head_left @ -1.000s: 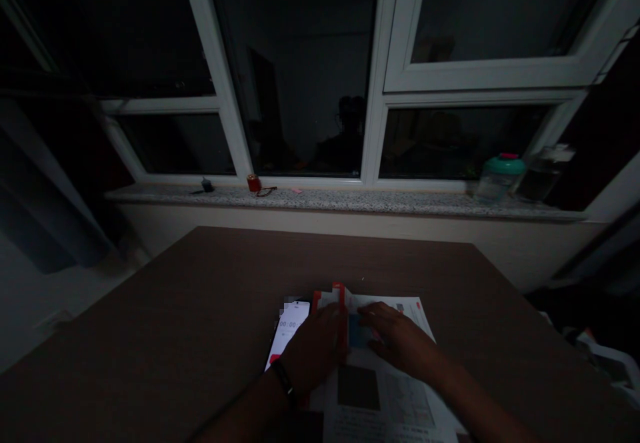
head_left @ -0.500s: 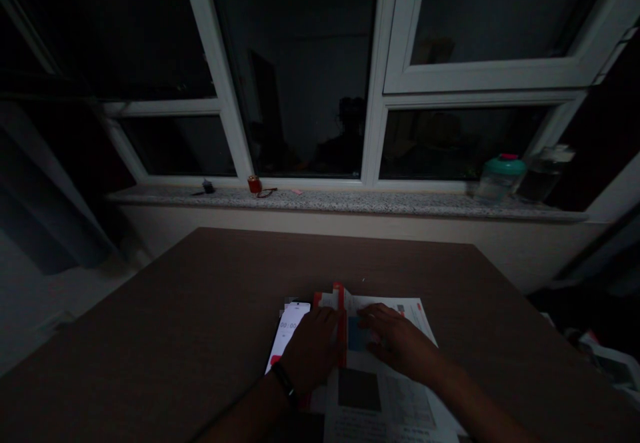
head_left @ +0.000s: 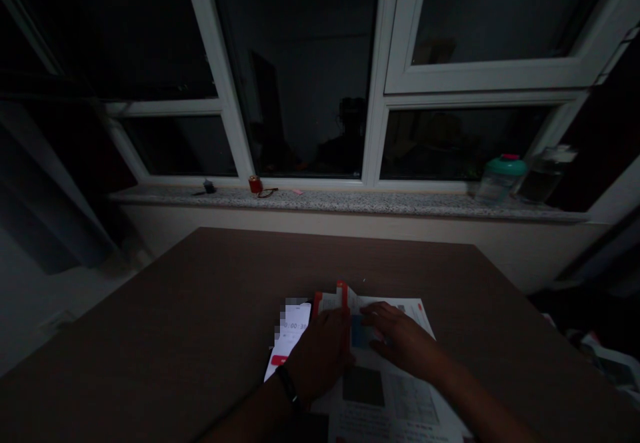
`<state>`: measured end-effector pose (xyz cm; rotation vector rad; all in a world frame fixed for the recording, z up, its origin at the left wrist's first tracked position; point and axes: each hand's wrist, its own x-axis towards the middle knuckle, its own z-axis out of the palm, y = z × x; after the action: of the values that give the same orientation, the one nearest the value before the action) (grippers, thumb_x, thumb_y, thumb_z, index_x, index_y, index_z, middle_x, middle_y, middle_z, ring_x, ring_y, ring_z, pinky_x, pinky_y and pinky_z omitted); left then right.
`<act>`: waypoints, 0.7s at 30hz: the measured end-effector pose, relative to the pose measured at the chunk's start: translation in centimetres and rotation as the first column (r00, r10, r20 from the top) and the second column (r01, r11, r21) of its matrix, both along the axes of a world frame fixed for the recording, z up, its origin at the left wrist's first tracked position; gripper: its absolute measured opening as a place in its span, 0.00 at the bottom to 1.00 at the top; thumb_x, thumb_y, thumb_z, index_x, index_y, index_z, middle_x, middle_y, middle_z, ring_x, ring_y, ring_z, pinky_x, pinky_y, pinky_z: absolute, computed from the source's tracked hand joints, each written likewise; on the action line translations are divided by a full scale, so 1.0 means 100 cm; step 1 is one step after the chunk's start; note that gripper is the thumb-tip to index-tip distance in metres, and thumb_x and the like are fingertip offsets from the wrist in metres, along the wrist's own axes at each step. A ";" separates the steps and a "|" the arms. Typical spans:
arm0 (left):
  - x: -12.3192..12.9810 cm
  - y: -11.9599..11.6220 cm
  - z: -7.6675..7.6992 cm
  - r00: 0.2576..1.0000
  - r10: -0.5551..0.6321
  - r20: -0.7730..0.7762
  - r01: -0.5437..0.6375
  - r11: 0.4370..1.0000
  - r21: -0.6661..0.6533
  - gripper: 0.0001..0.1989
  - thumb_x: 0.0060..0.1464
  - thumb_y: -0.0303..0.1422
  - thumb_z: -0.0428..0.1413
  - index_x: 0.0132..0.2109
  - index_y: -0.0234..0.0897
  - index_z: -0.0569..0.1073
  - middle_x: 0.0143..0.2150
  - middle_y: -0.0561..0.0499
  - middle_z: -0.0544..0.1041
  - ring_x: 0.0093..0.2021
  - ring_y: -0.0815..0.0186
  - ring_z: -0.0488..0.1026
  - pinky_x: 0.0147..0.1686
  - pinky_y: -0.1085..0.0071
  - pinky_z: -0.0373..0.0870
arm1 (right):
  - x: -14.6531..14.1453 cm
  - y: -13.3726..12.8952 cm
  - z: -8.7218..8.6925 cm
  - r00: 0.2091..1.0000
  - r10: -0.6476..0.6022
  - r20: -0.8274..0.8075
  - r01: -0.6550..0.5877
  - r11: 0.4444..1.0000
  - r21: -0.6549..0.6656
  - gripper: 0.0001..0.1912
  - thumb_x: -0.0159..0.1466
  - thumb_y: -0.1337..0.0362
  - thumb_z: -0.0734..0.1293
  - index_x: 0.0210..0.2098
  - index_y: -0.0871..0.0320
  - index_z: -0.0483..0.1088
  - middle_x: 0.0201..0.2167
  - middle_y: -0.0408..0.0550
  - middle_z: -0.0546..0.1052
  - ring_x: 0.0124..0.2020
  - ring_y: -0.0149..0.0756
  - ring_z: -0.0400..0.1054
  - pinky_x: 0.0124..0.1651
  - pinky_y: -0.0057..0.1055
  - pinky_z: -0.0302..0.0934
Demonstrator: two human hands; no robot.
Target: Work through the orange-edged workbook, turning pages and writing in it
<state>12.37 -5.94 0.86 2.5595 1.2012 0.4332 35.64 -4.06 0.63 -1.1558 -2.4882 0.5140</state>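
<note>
Your left hand (head_left: pixel 323 350) has edged right on the paper (head_left: pixel 415 396), grip too dark to tell; your right hand (head_left: pixel 400 338), fingers loosely spread, is over it; a phone (head_left: pixel 285 346) lies left.

Printed white paper (head_left: pixel 390 390) is lying under my fingers, its red-edged fold (head_left: pixel 345 296) standing up beside my left fingers (head_left: pixel 330 314), a blue patch (head_left: pixel 359 338) showing just left of my right fingers (head_left: pixel 379 310).

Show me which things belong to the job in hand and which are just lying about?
Seemingly in use:
Paper, under the left hand and right hand

Seemingly lying about:
Phone, beside the paper, screen lit
Green-lidded bottle, on the sill
Clear-capped bottle, next to it
Small red object, also on the sill
</note>
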 end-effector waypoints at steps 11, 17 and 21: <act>0.002 -0.004 -0.003 0.997 -0.071 -0.026 0.071 0.997 -0.005 0.33 0.52 0.41 0.65 0.60 0.40 0.62 0.59 0.44 0.65 0.58 0.51 0.60 0.58 0.56 0.56 | -0.027 -0.024 -0.004 0.969 -0.192 0.156 0.172 0.976 0.133 0.21 0.58 0.75 0.62 0.50 0.56 0.70 0.53 0.52 0.73 0.56 0.50 0.61 0.58 0.51 0.56; 0.005 -0.004 -0.004 0.999 -0.010 -0.041 0.011 1.000 0.022 0.26 0.57 0.38 0.61 0.59 0.38 0.63 0.59 0.43 0.65 0.59 0.52 0.60 0.59 0.56 0.55 | -0.044 -0.039 -0.021 0.966 -0.258 -0.026 0.258 0.966 -0.004 0.26 0.57 0.72 0.62 0.55 0.55 0.65 0.54 0.52 0.70 0.59 0.47 0.59 0.62 0.46 0.52; 0.004 -0.002 0.000 0.997 0.002 -0.079 -0.002 1.000 0.000 0.27 0.57 0.37 0.61 0.60 0.39 0.62 0.59 0.44 0.65 0.59 0.51 0.60 0.59 0.54 0.55 | -0.034 -0.026 -0.021 0.966 -0.204 -0.157 0.194 0.978 -0.076 0.25 0.56 0.73 0.62 0.53 0.53 0.65 0.52 0.50 0.70 0.56 0.44 0.61 0.60 0.42 0.55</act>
<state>12.76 -6.16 0.86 2.5975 1.2309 0.3358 32.24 -6.67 -1.45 -1.3131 -2.2025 0.6039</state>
